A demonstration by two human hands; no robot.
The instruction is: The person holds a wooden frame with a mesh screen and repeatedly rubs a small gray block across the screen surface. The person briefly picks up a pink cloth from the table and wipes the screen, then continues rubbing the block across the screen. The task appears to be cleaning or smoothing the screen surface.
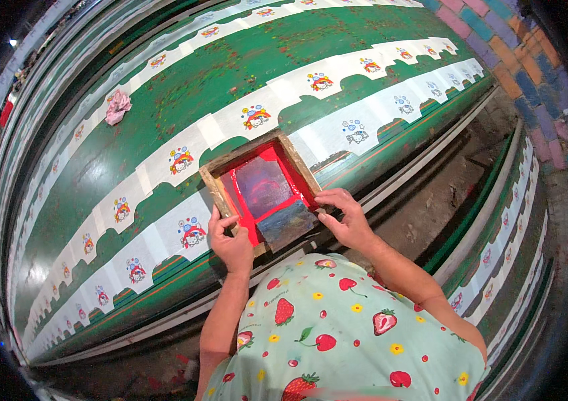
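Head view: the left hand (230, 242) and right hand (345, 217) are gripping, fingers curled, a wooden printing frame (257, 190) lying on white fabric pieces (164, 230) along the green table (230, 73); keeping it square and flat should be preventing red-ink smears.

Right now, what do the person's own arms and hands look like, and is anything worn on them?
Both forearms are bare, coming up from the lower edge. The left hand and right hand have no gloves, and no rings, watch or bracelets show. The only clothing is a pale green short-sleeved top printed with red strawberries, cherries and small yellow flowers.
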